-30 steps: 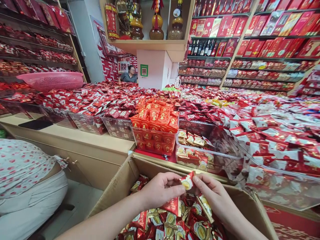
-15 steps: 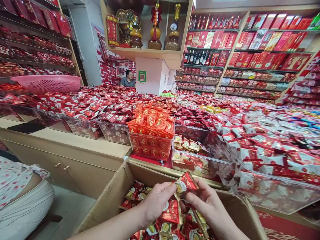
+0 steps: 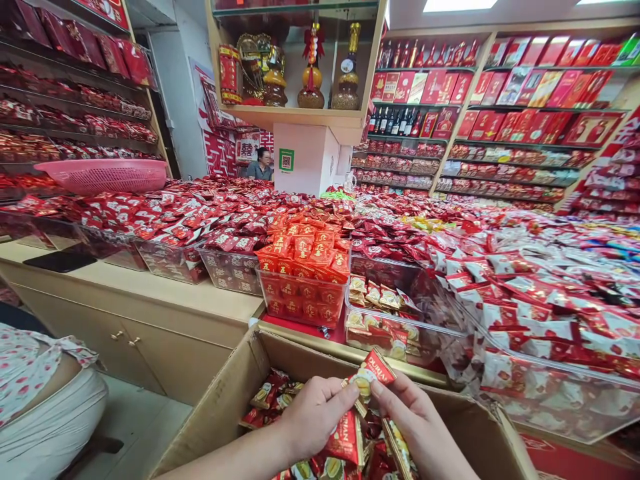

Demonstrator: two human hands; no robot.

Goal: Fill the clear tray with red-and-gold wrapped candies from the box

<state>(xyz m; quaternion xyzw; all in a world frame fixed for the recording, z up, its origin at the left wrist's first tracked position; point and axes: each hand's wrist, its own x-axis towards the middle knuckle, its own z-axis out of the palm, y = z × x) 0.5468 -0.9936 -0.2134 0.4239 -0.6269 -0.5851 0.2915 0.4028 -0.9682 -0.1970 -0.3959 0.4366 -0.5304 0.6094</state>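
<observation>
A red and gold candy packet (image 3: 376,371) with durian pictures is pinched between both hands above an open cardboard box (image 3: 215,393). My left hand (image 3: 320,408) grips its left end, thumb on top. My right hand (image 3: 413,410) holds its right side, with the thumb near the middle of the packet. Under my left hand, another red packet (image 3: 346,437) hangs or rests; whether the hand holds it too is unclear. More of the same packets (image 3: 273,390) lie inside the box.
Behind the box stand clear bins, one with orange-red packets (image 3: 303,293), one part-filled with durian packets (image 3: 383,320). White-and-red packets (image 3: 550,293) fill a bin at right. A person in patterned clothing (image 3: 40,373) is at left. A pink basket (image 3: 107,177) sits behind.
My right thumb has moved inward onto the packet, closer to my left thumb. The view has tilted slightly upward, so the surroundings sit a little lower.
</observation>
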